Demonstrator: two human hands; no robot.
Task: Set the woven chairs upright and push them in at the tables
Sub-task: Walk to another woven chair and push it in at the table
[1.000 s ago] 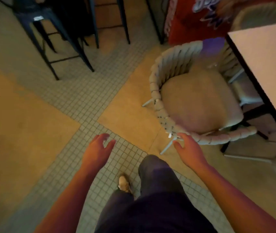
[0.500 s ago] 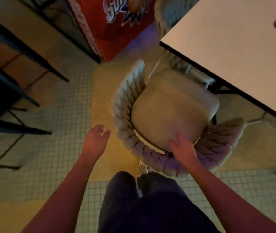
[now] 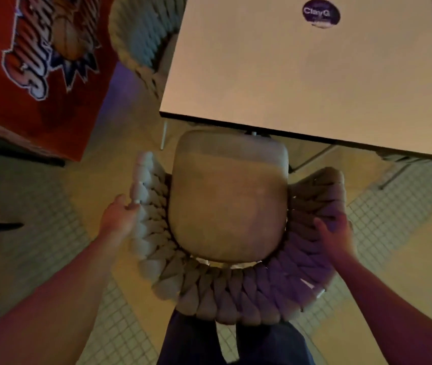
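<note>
**Lighting and picture quality, head view**

Dim, warm amber light overall. Violet cast on the right side of the woven chair point(image 3: 301, 272). Table point(image 3: 301, 75) top brightest, no hard glare. Deep shadow under the table edge. Soft blur throughout; wide-angle bending at the edges; lettering on red cabinet point(image 3: 38, 61) smeared.

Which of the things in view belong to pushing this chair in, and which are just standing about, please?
In the job:
- woven chair, upright, facing the table
- table
- left hand and right hand, on the woven backrest's two sides

Standing about:
- red printed box
- second woven chair, at the table's left side
- purple round sticker on the tabletop
</note>
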